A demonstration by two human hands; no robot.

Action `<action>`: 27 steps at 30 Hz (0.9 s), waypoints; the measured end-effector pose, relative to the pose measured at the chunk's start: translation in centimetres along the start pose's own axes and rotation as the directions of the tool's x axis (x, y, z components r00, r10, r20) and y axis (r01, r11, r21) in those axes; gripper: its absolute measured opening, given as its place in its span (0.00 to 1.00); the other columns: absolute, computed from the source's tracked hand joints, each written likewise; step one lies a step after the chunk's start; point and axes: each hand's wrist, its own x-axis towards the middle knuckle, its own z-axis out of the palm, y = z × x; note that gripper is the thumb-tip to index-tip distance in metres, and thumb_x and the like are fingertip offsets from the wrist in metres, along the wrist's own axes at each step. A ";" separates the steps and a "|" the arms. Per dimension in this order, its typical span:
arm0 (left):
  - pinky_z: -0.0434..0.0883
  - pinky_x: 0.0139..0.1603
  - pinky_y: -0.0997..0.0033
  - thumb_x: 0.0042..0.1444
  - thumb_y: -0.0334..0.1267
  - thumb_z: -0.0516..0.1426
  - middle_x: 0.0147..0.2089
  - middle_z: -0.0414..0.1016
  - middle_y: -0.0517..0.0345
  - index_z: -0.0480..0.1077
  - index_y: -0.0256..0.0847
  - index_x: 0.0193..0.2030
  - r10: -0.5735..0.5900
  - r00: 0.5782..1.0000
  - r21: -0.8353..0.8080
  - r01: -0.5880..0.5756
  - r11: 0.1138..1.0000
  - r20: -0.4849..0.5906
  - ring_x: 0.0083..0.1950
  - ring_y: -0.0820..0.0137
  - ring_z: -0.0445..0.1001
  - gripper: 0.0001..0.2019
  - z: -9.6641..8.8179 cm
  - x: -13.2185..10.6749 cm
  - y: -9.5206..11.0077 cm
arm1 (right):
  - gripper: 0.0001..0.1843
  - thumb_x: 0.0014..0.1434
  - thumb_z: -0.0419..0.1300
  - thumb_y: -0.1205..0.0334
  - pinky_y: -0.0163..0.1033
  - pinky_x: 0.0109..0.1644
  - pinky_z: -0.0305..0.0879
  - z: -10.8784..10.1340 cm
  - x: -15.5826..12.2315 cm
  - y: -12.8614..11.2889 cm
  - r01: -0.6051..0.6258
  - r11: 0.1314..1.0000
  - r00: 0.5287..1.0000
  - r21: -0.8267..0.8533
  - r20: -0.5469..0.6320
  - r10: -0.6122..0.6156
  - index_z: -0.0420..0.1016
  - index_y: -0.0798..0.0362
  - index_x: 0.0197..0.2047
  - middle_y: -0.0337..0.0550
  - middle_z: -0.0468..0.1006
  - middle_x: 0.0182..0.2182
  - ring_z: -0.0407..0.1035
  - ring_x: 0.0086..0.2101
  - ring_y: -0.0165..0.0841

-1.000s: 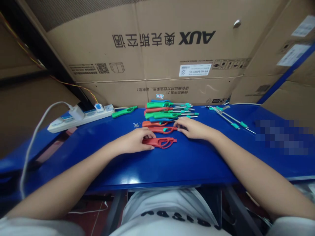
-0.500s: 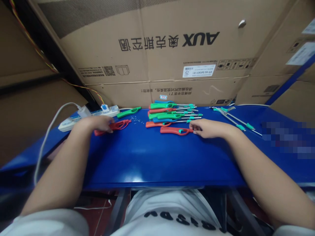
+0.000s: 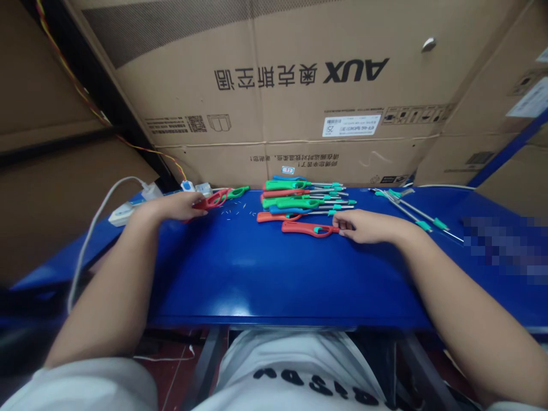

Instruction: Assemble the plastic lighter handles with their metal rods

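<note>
On the left of the blue table, my left hand [image 3: 188, 205] is closed around a red lighter handle [image 3: 215, 199], partly covering it. Just behind that lies a green lighter handle [image 3: 238, 193]. My right hand [image 3: 355, 224] pinches the front end of a red-orange lighter [image 3: 303, 229] with a teal trigger; my fingers hide its tip. Behind it several long-necked lighters [image 3: 295, 203] in green, red, orange and blue lie in a pile, their metal tubes pointing right. Small white slivers [image 3: 233, 212] are scattered between the left handles and the pile.
White power strips [image 3: 122, 214] with a plug and cable sit at the table's left. Several metal tubes with teal parts [image 3: 411, 210] lie at the right. A large cardboard sheet [image 3: 291, 114] stands along the back of the blue table [image 3: 274, 279].
My left hand has lifted the red handle slightly and moved it back toward the green one, uncovering white slivers. My right hand keeps its pinch on the red-orange lighter. The view has shifted slightly.
</note>
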 end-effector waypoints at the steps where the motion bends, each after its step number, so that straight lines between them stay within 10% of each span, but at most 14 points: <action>1: 0.63 0.34 0.70 0.43 0.36 0.67 0.23 0.71 0.61 0.73 0.39 0.30 0.012 1.000 0.018 -0.012 1.000 0.013 0.28 0.65 0.69 0.09 0.3 0.2 0.3 | 0.04 0.58 0.56 0.65 0.36 0.33 0.60 0.0 0.0 0.0 0.002 1.000 1.000 0.004 -0.002 -0.002 0.69 0.50 0.38 0.44 0.77 0.33 0.68 0.31 0.35; 20: 0.68 0.43 0.66 0.57 0.47 0.57 0.32 0.76 0.52 0.72 0.38 0.33 -0.073 0.959 -0.210 0.014 0.978 -0.273 0.40 0.58 0.74 0.13 7.1 3.8 -0.4 | 0.05 0.57 0.57 0.67 0.36 0.32 0.57 0.2 0.2 0.5 -0.013 0.999 1.000 0.032 -0.007 0.013 0.69 0.50 0.39 0.43 0.77 0.33 0.67 0.31 0.35; 27: 0.71 0.49 0.63 0.52 0.54 0.61 0.38 0.80 0.50 0.75 0.39 0.35 -0.025 0.983 -0.477 -0.067 0.876 -0.183 0.46 0.56 0.77 0.18 8.0 5.9 -0.4 | 0.05 0.57 0.57 0.66 0.36 0.33 0.57 0.3 0.6 0.5 0.000 0.999 1.000 0.034 0.002 0.000 0.68 0.50 0.38 0.43 0.76 0.32 0.67 0.31 0.35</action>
